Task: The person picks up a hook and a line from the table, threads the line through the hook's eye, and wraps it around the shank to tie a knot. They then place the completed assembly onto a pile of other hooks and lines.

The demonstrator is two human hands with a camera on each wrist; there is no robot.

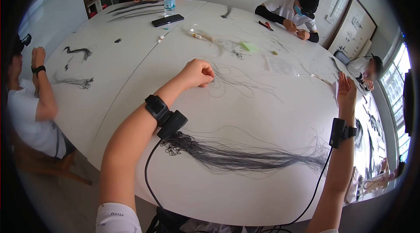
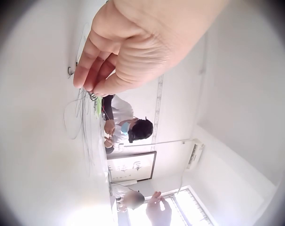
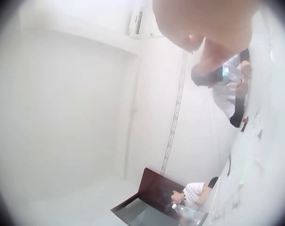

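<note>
In the head view, my left hand [image 1: 197,74] pinches thin dark strands over the middle of the table. A small curled end of the strands [image 2: 92,96] shows at its fingertips in the left wrist view. Loose strands [image 1: 238,85] spread rightward from that hand across the white tabletop. My right hand [image 1: 346,91] is raised near the right side of the table, its fingers loosely extended with nothing visible in them. Nearer me, between both forearms, lies a long bundle of dark strands [image 1: 245,156], looped at its left end and frayed at its right.
Further back are a water bottle [image 1: 169,0], a black phone [image 1: 168,20], a green paper [image 1: 248,46] and red-handled pliers [image 1: 266,26]. Smaller strand bundles [image 1: 78,82] lie at left. Several people sit around the white table [image 1: 127,64]. Cables run from my wrist cameras.
</note>
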